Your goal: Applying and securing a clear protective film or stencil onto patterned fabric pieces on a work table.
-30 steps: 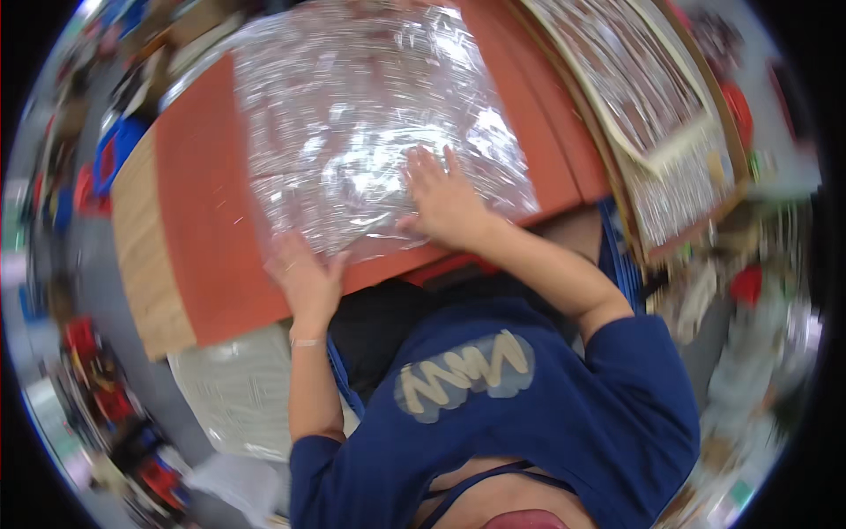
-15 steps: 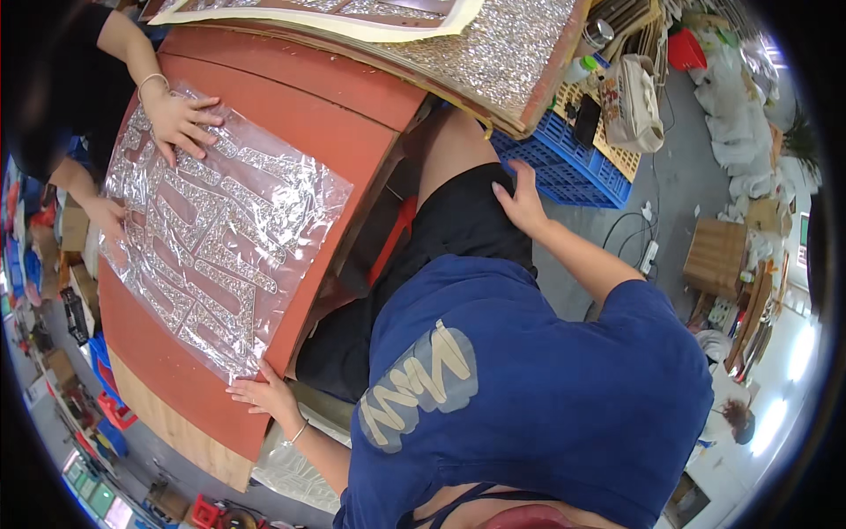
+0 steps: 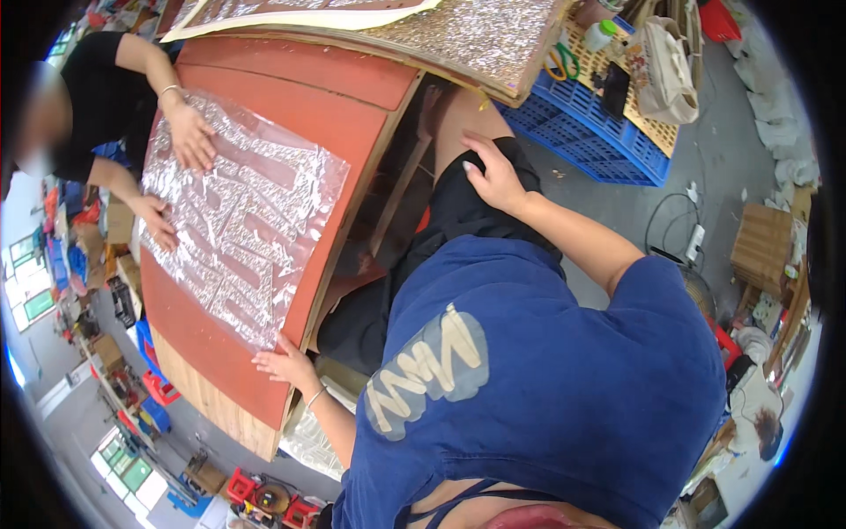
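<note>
A clear plastic film sheet (image 3: 330,181) lies on the reddish-brown tabletop (image 3: 211,366), with several glittery silver cut-out shapes (image 3: 238,216) under or on it. My left hand (image 3: 289,363) rests flat with fingers spread at the sheet's near corner, fingertips on the tabletop. On my black shorts, over the thigh, is my right hand (image 3: 496,181); it holds nothing and its fingers are apart. Across the table, a co-worker's upper hand (image 3: 190,137) presses flat on the film. The co-worker's lower hand (image 3: 155,222) touches the film's far edge.
A glittery silver board stack (image 3: 480,40) overhangs the table's upper end. To the right stands a blue plastic crate (image 3: 586,132) bearing a phone (image 3: 615,91), scissors (image 3: 562,63) and a cloth bag (image 3: 665,75). A cable with a power strip (image 3: 696,240) lies on the floor.
The whole view has shifted, with the table lying further right. My right hand has moved inward over my thigh. The co-worker's upper hand has its fingers closer together.
</note>
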{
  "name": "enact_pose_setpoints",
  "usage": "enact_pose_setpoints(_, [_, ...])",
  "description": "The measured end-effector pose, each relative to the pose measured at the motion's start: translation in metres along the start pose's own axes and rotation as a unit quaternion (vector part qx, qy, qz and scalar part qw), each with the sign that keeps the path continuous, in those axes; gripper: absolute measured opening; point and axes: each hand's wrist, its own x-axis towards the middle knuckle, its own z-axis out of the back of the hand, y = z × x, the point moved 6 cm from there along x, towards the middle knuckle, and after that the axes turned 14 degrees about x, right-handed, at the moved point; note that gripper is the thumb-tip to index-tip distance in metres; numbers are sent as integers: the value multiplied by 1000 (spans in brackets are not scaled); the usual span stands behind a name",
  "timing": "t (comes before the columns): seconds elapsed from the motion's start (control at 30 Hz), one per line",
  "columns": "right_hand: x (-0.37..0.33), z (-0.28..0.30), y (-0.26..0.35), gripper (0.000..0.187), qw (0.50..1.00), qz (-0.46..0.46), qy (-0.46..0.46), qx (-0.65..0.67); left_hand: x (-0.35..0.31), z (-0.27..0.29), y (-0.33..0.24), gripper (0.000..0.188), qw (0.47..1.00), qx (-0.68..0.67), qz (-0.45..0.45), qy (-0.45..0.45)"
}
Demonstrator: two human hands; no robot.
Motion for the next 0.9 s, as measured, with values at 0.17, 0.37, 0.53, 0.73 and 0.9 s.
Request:
enact_pose_setpoints(0.17, [51,-90,-32,61,678,-370,-75,631,-23,22,-4,75,988,-111,-53,-88])
enact_pose_setpoints(0.37, [71,-119,-11,28,573,-374,-14,729,-102,73,-64,38,840,-465,-250,-129])
enact_pose_setpoints(0.53, [70,-113,-2,27,614,-396,-46,681,-136,14,-205,40,589,-691,-52,415])
enact_pose_setpoints(0.73, [68,-115,1,21,651,-456,-43,606,-108,-60,-285,40,414,-760,74,495])
enact_pose_setpoints(0.9, [65,-111,2,21,679,-441,-53,584,-120,-34,-309,24,395,-756,59,519])
